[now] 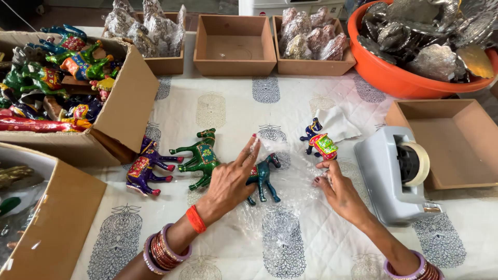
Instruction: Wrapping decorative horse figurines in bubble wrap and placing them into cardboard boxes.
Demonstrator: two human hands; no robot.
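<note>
Head view, left hand (231, 179) flat with fingers spread, pressing the teal horse figurine (263, 175) onto clear plastic wrap (290, 207), right hand (337, 189) unclenched, fingertips pinning the wrap's edge, blue elephant figurine (319, 141) just beyond them, green horse (199, 158) beside the left hand, tape dispenser (391, 173) right of the right hand

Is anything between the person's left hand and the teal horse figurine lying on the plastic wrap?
Nothing visible. The left hand already rests on the teal horse, which lies on the clear plastic wrap. The green horse lies beside it, to the side.
</note>
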